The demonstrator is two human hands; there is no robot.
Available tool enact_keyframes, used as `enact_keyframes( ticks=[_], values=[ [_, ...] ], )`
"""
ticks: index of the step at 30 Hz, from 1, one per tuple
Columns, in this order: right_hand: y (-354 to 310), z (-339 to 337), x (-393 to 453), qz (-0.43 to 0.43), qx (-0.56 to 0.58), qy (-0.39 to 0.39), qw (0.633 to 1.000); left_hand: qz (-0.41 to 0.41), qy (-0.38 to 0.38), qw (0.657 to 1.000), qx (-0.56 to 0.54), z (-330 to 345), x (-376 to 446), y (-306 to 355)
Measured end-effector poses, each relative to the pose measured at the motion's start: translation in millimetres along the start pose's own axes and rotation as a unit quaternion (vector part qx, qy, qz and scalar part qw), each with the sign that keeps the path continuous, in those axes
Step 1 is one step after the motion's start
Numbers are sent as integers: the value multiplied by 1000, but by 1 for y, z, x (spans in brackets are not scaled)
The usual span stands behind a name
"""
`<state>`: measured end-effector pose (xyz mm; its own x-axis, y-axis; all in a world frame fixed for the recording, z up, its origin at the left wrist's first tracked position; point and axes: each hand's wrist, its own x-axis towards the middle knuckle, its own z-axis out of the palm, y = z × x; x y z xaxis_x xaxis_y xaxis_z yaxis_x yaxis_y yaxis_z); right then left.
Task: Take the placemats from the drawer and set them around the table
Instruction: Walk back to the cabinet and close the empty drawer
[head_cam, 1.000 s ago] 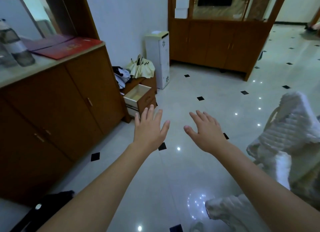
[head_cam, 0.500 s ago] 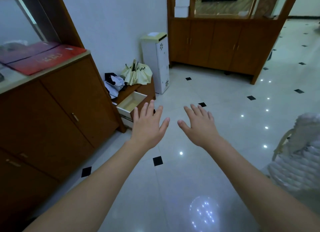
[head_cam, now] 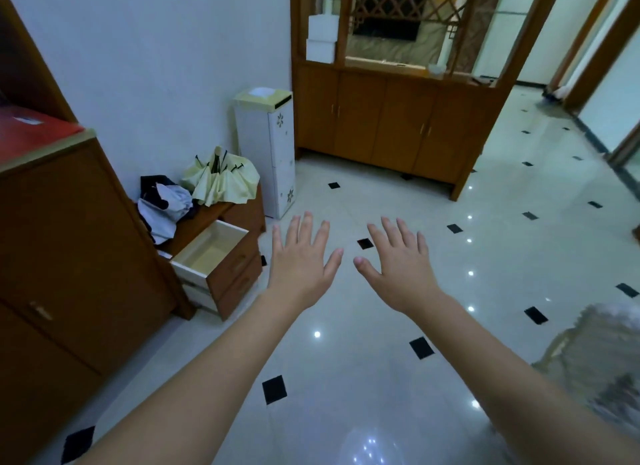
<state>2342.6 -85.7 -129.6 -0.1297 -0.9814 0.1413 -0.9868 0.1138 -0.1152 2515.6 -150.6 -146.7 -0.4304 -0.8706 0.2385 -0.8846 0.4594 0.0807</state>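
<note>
Head camera is showing us both arms reaching forward over the glossy tiled floor (head_cam: 346, 395) in the middle of the frame. We are seeing the left hand (head_cam: 301, 260) with its fingers straight and spread, holding nothing, and the right hand (head_cam: 398, 267) beside it doing the same, thumbs pointing toward each other and not touching. At centre left a drawer (head_cam: 211, 253) is standing pulled out of a low wooden unit, just left of the left hand; its pale inside is showing, and we cannot tell whether placemats are lying in it. A folded cream umbrella (head_cam: 221, 180) and a crumpled cloth (head_cam: 166, 208) are resting on top of that unit. A white narrow cabinet (head_cam: 266, 152) is standing against the wall behind.
</note>
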Motion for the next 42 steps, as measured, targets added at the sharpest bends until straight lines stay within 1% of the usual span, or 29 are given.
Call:
enact_keyframes(
  ticks=[4,9,12,18,22,27,29,33,37,42],
  values=[
    [15,-2,47,36,-4,21,999,33,21,999,-14,11,55,1],
    [33,17,105,48,13,9,999,43,27,999,-14,28,110,-9],
    [40,33,145,34,26,4,999,20,23,999,-8,44,146,-20],
    [69,69,236,-2,48,-31,998,-16,-23,999,17,81,221,-31],
    [72,82,309,-55,63,-57,995,-92,-23,995,23,97,267,-47],
    [26,103,380,-162,82,-84,980,-209,-7,978,25,102,273,-94],
    [-4,112,396,-210,101,-95,968,-260,2,965,40,99,261,-122],
    [-67,122,420,-298,119,-105,941,-358,-7,932,60,89,244,-176],
    [-119,134,441,-331,126,-116,928,-389,2,920,55,91,241,-218],
    [-154,157,463,-344,118,-136,921,-409,-13,911,40,105,244,-255]
  ],
)
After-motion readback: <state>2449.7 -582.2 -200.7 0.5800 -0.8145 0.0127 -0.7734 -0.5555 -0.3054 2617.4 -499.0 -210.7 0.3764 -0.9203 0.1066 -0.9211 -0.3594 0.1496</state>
